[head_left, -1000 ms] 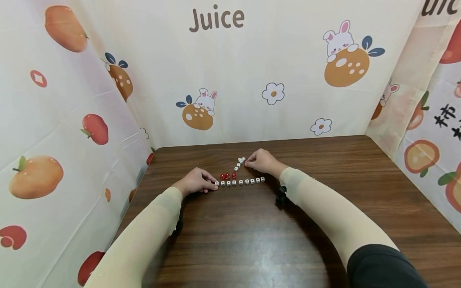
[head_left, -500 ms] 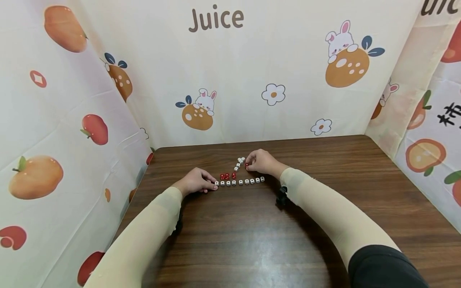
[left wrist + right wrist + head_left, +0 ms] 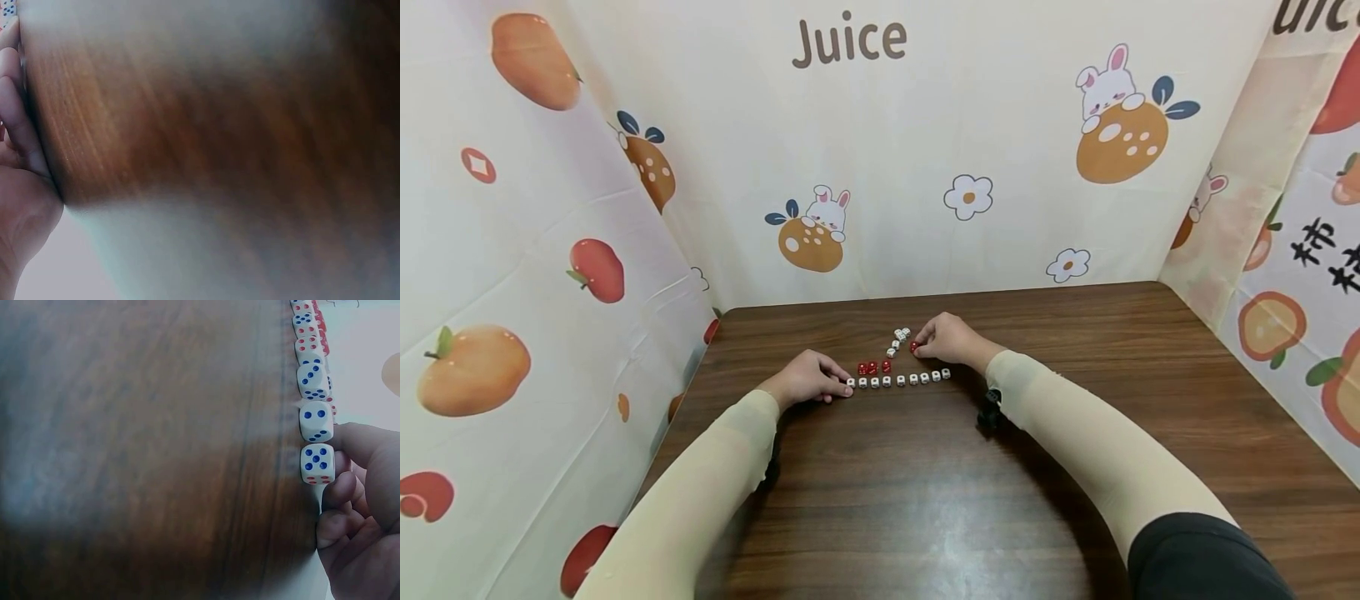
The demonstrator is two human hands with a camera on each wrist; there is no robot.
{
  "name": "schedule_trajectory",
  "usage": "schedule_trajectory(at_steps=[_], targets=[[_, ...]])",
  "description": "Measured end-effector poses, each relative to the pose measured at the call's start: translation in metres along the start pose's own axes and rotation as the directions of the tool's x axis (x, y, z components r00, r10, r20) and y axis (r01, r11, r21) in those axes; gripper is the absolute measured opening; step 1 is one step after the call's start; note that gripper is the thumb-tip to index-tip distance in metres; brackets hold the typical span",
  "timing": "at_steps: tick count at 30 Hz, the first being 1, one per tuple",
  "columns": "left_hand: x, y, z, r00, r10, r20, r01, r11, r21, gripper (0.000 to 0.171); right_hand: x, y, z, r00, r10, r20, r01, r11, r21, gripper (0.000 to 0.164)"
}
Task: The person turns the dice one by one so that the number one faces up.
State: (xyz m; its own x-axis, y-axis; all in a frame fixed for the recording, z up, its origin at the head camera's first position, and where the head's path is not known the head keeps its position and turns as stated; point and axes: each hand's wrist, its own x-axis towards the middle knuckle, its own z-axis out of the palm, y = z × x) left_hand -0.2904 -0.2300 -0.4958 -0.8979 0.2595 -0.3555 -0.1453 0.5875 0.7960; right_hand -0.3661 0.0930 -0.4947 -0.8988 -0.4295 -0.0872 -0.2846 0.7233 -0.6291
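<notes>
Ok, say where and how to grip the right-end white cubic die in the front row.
Pinch the white cubic die by its near and far faces, probably from the right: its boxy shape suits pinching, and the neighbouring die stands to its left.

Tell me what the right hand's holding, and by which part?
The right hand pinches a red die; which faces it grips is too small to tell.

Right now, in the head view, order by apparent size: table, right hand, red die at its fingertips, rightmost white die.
Table
Right hand
Red die and rightmost white die: too alike to rank
</notes>
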Motion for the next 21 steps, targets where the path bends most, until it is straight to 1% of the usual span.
schedule_trajectory(at_steps=[6,13,16,21], targets=[[0.0001,0.0006,0.0002,1.000,0.007,-0.001,-0.007,1.000,0.009,0.027,-0.0021,0.0011,0.0000,1.000,-0.005,-0.005,0.005,1.000,0.006,0.018],[-0.0014,0.0015,0.0007,1.000,0.014,-0.002,-0.014,1.000,0.003,0.025,-0.0027,0.0009,0.0004,1.000,-0.020,-0.011,0.020,1.000,0.002,0.015],[-0.0027,0.0020,0.0010,1.000,0.026,-0.001,-0.026,1.000,0.004,0.026,-0.0042,0.0002,-0.0006,1.000,-0.028,-0.012,0.028,1.000,0.009,0.016],[-0.0026,0.0017,0.0014,1.000,0.025,-0.004,-0.025,1.000,0.009,0.026,-0.0065,0.0009,-0.0021,0.999,-0.046,-0.004,0.046,0.998,0.032,0.017]])
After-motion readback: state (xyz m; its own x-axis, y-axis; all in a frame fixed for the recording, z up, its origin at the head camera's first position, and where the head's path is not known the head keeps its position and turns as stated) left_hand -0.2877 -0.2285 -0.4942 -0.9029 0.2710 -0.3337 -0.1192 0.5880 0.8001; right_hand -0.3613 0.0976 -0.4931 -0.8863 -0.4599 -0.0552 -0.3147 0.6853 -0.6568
